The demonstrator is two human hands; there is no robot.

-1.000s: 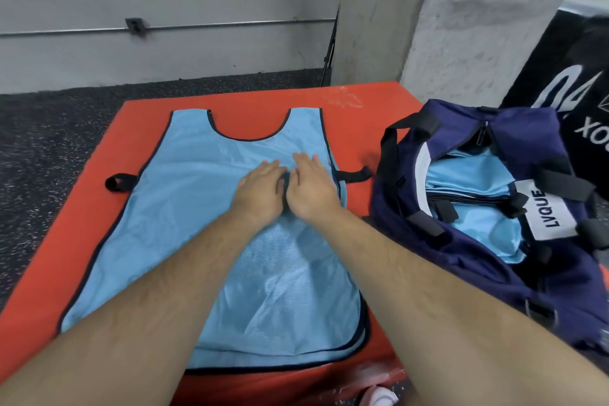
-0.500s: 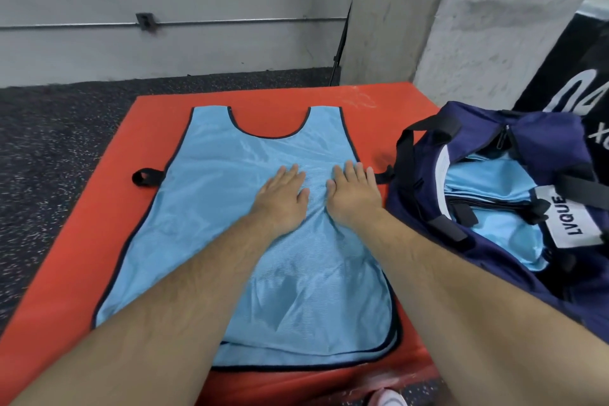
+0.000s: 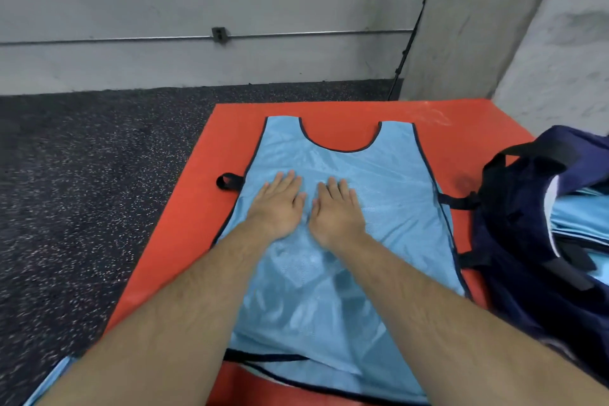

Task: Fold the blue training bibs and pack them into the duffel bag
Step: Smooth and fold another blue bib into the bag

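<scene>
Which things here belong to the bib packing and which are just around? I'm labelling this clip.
Part of the job:
spread bib
duffel bag
folded bibs inside it
left hand, right hand, flat on the bib

Just around:
orange mat
wall pipe
speckled floor

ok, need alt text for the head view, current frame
Both hands, left and right, press flat, side by side, on a blue bib spread unfolded on a red mat. An open navy duffel at the right edge of the frame already holds blue fabric. Speckled dark floor and a concrete wall lie beyond.
</scene>
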